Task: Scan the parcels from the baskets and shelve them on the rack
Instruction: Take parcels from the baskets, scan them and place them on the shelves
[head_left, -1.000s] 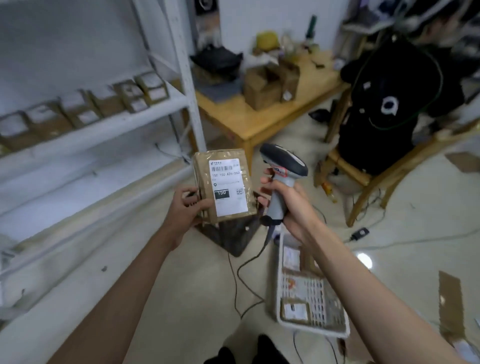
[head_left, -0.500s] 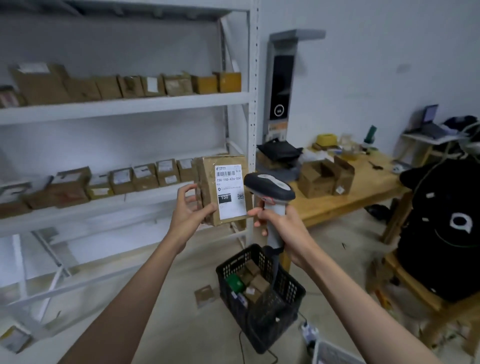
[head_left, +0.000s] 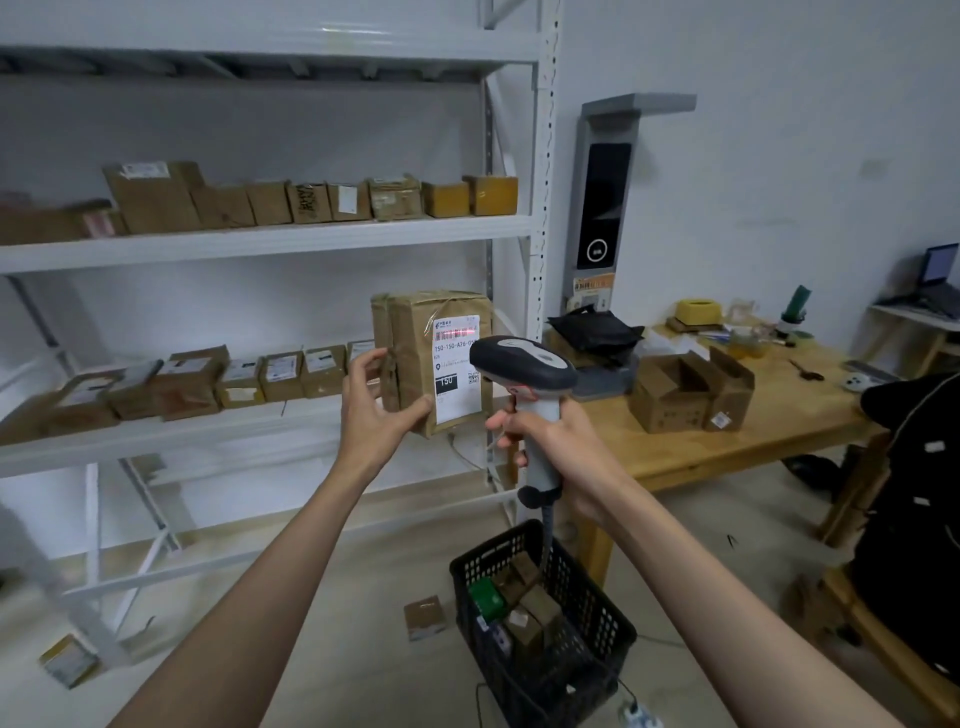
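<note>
the left hand (head_left: 375, 410) grips a brown parcel (head_left: 415, 358) by its lower left corner, holding it upright in front of the rack (head_left: 270, 241), label (head_left: 460, 366) facing back. the right hand (head_left: 545, 441) is wrapped round the grip of the scanner (head_left: 522, 364), and a red line falls across the barcode at the top of the label. to do this well, i'd keep the parcel still and square to the beam, thumb clear of the label. the middle shelf (head_left: 291, 421) has bare room at the right end of its row of parcels, a likely slot. the black basket (head_left: 597, 608) on the floor below holds more parcels.
</note>
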